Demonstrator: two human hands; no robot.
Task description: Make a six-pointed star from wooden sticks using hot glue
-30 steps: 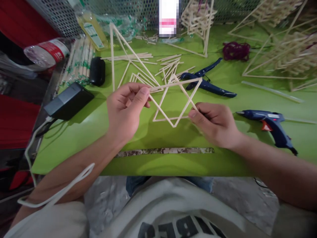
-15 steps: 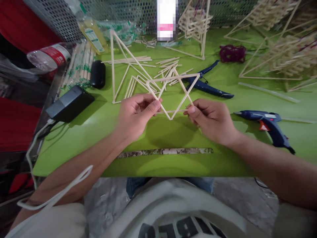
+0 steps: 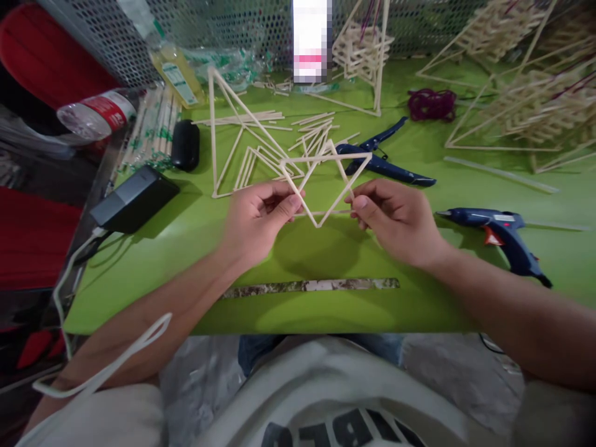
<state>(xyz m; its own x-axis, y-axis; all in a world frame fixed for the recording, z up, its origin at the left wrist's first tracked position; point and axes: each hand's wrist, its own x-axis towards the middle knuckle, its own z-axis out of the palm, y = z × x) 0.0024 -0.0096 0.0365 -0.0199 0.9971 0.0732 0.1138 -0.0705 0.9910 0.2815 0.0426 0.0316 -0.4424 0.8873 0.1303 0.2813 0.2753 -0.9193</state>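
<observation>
Two overlapping triangles of thin wooden sticks form a star-like frame (image 3: 326, 156), held tilted above the table. My left hand (image 3: 265, 214) pinches its left corner between thumb and fingers. On the opposite side, my right hand (image 3: 388, 217) is closed on the right corner. The corners inside the fingers are partly hidden. Behind the frame lie loose wooden sticks (image 3: 316, 127) and blue cutting pliers (image 3: 400, 169). A larger stick triangle (image 3: 213, 136) stands to the left, with small bent stick pieces (image 3: 249, 167) by it. A blue glue gun (image 3: 505, 226) lies to the right.
A patterned strip (image 3: 311, 285) lies near the front edge of the green table (image 3: 279, 316). At left are a power bank (image 3: 135, 198), a black case (image 3: 185, 146) and wrapped sticks (image 3: 153, 127). Purple cord (image 3: 432, 104) and stacked stick structures (image 3: 544, 112) sit at back right.
Both hands keep their hold on the stick frame. The frame has tipped slightly, its upper edge lower now. The whole view has shifted a little.
</observation>
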